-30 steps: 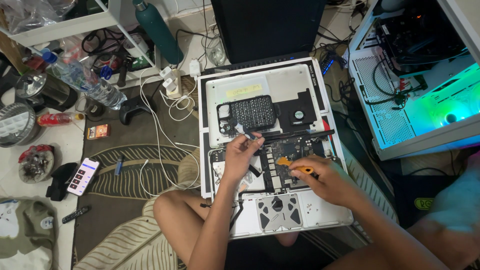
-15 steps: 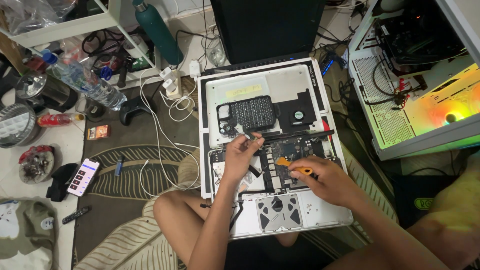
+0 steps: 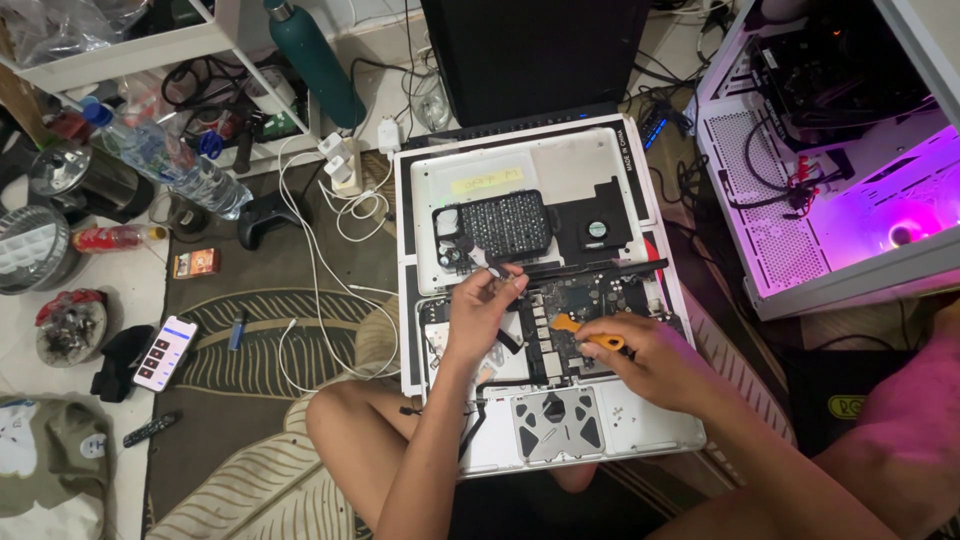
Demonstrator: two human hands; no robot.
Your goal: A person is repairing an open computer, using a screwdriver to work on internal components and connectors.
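**Fingers at work inside an opened laptop**

Fingertips of the left hand (image 3: pixel 482 305) are pinched shut around a small pale part (image 3: pixel 494 265), held just above the black bar at the upper edge of the circuit board (image 3: pixel 580 310). What kind of part it is cannot be told at this size. The right hand (image 3: pixel 650 355) is closed around an orange-handled tool (image 3: pixel 590 335), whose tip points toward ten o'clock and rests on the board just beside the left wrist.

Both hands sit over one opened laptop (image 3: pixel 545 290), which lies bottom-up across the person's bare knees. From the left fingertips, the detached bottom cover (image 3: pixel 530 170) lies at twelve o'clock, and on it rests one black perforated panel (image 3: pixel 505 225). One small round fan (image 3: pixel 597 229) sits at two o'clock. The trackpad underside (image 3: pixel 555 425) lies at five o'clock, near the right forearm.

Further off, at ten o'clock, stand one tall teal bottle (image 3: pixel 315 60) and one clear plastic water bottle (image 3: pixel 165 155) on its side. White cables (image 3: pixel 320 260) loop across the patterned rug (image 3: pixel 250 400) at nine o'clock, with one white charger plug (image 3: pixel 345 160) near them. One smartphone (image 3: pixel 165 352) with a lit screen lies at eight o'clock. One open desktop computer case (image 3: pixel 830 140), glowing pink inside, stands at three o'clock, well apart from both hands.
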